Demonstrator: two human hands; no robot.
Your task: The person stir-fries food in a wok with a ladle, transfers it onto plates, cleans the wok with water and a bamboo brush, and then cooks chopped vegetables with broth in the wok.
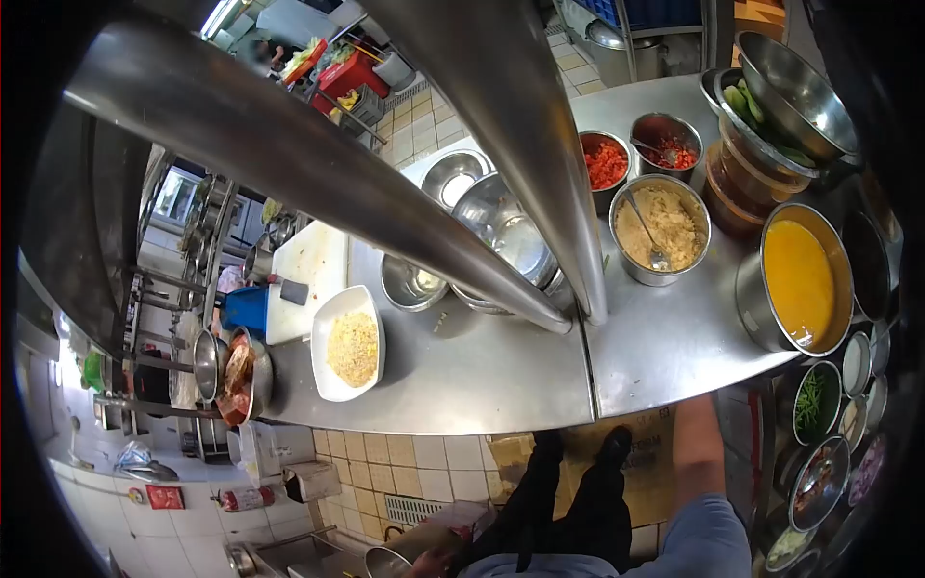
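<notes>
My right forearm (698, 448) reaches forward to the front edge of the steel counter (462, 390), and the hand itself is hidden beyond that edge. Low in the view, my left hand (431, 563) is small and dark beside a metal bowl (387, 563); its fingers do not show clearly, nor whether it touches the bowl. On the counter, a white square dish (321, 361) holds a pale yellow crumbly food. Farther right stand a steel pot (658, 277) of tan paste with a spoon (647, 229) in it and a tilted-looking pot (758, 294) of yellow liquid.
Two steel pipes (318, 183) cross above the counter. Behind them sit several metal bowls (409, 289). Two pots of chopped red food (605, 164) stand at the back. Stacked bowls (795, 91) and small ingredient containers (815, 405) line the right. A bowl of meat (241, 376) is left.
</notes>
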